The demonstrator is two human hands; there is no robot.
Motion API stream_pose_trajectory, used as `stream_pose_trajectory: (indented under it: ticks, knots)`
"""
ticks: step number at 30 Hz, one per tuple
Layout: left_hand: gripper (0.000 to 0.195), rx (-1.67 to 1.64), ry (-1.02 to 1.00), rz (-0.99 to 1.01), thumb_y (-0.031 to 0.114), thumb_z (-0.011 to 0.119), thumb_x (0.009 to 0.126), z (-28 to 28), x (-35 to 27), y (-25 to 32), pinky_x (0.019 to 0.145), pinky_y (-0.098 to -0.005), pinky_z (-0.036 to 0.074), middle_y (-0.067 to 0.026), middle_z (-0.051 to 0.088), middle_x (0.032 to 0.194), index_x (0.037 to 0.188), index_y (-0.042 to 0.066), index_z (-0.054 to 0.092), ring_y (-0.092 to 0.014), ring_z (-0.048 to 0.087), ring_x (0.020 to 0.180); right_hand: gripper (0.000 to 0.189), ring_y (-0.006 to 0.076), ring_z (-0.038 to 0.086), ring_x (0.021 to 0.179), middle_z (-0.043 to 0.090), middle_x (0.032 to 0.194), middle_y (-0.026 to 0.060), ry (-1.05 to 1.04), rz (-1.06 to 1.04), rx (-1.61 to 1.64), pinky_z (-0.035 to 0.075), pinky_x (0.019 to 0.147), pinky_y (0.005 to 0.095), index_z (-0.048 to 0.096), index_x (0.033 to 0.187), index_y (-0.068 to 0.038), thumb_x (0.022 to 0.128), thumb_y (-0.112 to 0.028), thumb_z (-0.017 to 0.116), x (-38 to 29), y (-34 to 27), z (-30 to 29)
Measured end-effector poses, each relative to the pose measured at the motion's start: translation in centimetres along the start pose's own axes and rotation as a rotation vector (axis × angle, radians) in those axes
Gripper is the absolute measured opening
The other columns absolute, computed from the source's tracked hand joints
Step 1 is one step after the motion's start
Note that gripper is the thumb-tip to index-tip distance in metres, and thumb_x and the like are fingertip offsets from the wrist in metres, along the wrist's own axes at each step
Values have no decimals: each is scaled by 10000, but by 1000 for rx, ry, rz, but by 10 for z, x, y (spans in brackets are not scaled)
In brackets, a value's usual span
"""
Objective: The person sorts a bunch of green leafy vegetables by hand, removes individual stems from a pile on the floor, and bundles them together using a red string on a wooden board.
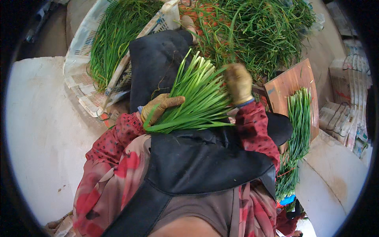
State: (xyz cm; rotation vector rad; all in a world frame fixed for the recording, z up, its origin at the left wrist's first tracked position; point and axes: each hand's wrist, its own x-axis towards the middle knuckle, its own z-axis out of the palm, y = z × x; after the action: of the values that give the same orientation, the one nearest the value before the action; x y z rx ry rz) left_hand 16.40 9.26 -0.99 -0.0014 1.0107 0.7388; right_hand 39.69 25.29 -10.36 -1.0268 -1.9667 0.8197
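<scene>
My left hand (161,108), in a stained tan glove, grips a thick bunch of garlic chives (195,94) across my lap. The pale stem ends fan upward and away from me, while green leaves spread right and one folds back below the hand. Just right of the bunch, my right hand (238,83), also gloved, is curled and blurred by motion. A green leaf reaches up to its fingers, but whether they hold it is hard to make out. A black apron (204,160) covers my lap beneath the bunch.
At upper left a white plastic crate (84,62) holds chives. A large loose heap of green leaves (260,32) lies ahead. On my right, a bundle of chives (299,118) rests on a wooden board (276,86). Stacked bundles of packing material (340,118) stand farther right.
</scene>
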Motion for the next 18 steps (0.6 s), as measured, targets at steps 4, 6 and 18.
stream_pose_trajectory:
  ticks: [4, 6, 18]
  knots:
    - [352, 57, -32, 47, 184, 640, 881, -6, 3, -3, 804, -303, 528, -75, 665, 1063, 1182, 10, 587, -160, 653, 872, 141, 107, 588, 642, 667, 807, 40, 293, 566, 313, 455, 560, 253, 628, 956, -33, 947, -137, 533, 38, 61, -49]
    - [360, 128, 3, 73, 209, 630, 889, -5, 1, -3, 806, -299, 526, -78, 666, 1063, 1182, 6, 586, -160, 653, 872, 139, 104, 582, 613, 669, 815, 57, 336, 573, 412, 443, 549, 240, 621, 946, -28, 946, -142, 540, 61, 34, -64]
    - [602, -233, -221, -13, 419, 624, 873, 0, -2, 13, 980, -374, 462, -116, 591, 1245, 1327, 47, 488, -229, 584, 1119, 168, 118, 615, 603, 683, 825, 44, 86, 329, 279, 487, 564, 266, 617, 955, -12, 932, -173, 576, 42, -49, -22]
